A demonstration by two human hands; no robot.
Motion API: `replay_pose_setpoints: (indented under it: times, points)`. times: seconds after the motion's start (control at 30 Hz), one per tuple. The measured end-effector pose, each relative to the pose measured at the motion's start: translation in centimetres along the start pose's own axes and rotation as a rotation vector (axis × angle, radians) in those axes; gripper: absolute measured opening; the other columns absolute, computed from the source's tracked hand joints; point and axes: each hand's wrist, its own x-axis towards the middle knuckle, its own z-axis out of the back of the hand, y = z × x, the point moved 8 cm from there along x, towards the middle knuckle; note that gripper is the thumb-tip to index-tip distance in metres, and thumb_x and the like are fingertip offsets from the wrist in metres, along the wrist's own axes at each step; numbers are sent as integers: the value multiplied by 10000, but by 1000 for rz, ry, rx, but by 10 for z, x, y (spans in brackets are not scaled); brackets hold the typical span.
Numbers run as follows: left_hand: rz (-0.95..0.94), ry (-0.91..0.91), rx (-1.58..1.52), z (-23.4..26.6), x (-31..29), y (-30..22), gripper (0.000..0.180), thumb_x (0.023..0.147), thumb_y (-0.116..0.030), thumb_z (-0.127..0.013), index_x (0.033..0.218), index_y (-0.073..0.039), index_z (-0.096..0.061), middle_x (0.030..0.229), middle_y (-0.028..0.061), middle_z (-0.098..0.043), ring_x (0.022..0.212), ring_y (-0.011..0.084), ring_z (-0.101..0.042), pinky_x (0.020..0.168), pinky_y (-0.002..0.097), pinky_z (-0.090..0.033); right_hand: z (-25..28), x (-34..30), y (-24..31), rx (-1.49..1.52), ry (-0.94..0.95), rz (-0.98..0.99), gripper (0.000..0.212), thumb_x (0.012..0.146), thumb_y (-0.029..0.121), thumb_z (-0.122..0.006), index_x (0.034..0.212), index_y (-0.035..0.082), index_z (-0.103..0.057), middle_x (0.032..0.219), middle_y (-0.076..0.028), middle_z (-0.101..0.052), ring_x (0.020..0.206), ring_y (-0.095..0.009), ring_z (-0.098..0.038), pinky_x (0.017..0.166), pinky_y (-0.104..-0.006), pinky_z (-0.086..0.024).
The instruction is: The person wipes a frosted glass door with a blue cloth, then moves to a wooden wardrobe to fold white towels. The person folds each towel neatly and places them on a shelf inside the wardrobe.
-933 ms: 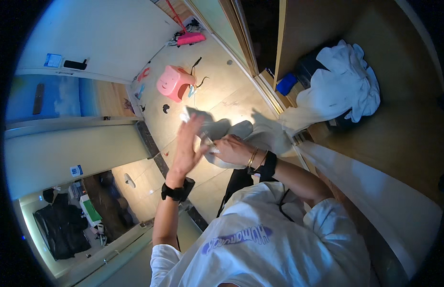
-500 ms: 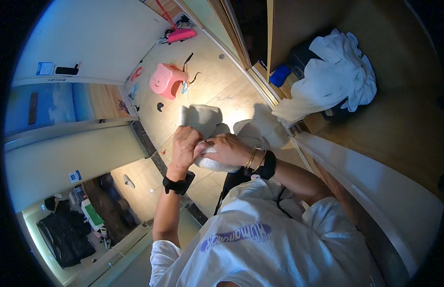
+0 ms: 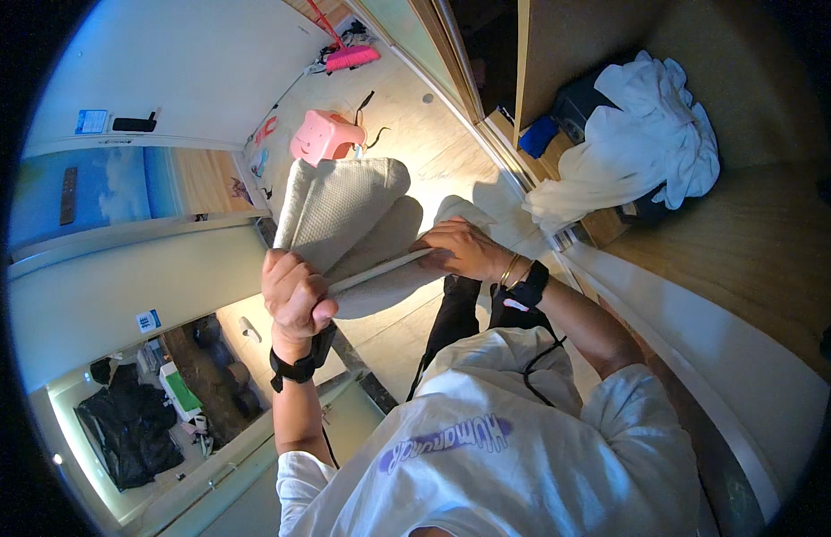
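Note:
A light-grey cloth (image 3: 348,206) with a waffle-like weave is stretched between my hands, partly folded, one rounded flap standing up on the left. My left hand (image 3: 294,295) is closed round its lower left edge, thumb outward. At the other end my right hand (image 3: 462,251) grips the cloth's edge, fingers bent over it. The cloth's underside and my right thumb are mostly hidden. Behind the right hand shows a whitish rounded thing (image 3: 469,208), probably footwear, low by the floor.
A pink stool (image 3: 324,134) stands on the tiled floor ahead, with a pink broom (image 3: 353,57) farther off. On the right, white cloth (image 3: 643,134) lies heaped over a dark case on a wooden shelf, beside a blue object (image 3: 539,137). A slipper (image 3: 249,329) lies left, past the doorway.
The cloth was bunched up between hands held close together; now it is opened out. My left hand has moved left and nearer, my right hand slightly right.

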Motion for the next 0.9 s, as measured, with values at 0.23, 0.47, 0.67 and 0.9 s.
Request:
replay_pose_setpoints:
  times: [0.23,0.47,0.67,0.9]
  points:
    - [1,-95,39,13,7,-4,499,866,-485,-394,581,-77,-401,516,28,-398,476,194,-406,524,317,-335,41,-12,18,-88,-512,207,218,718,5,-587,922,81,-588,783,-70,-600,786,-231,-573,768,-338,-426]
    - [79,-150,5,18,17,0,507,873,-485,-384,589,-65,-398,521,42,-408,483,201,-402,519,311,-332,43,-31,19,-68,-664,271,287,706,0,-598,954,83,-479,842,-91,-567,767,-262,-561,704,-352,-459]
    - [86,-155,-10,19,19,-2,495,879,-470,-388,592,-68,-400,516,37,-404,480,196,-399,520,310,-332,35,-40,43,-276,-604,499,269,761,91,-584,1000,70,-461,939,-134,-550,832,-285,-554,747,-366,-462]
    - [41,-101,-68,10,22,-15,506,906,-425,-371,567,-50,-356,520,51,-372,501,211,-378,529,324,-323,52,-26,38,-17,-594,128,356,796,163,-547,1123,40,-475,946,-139,-557,868,-304,-530,806,-389,-409]
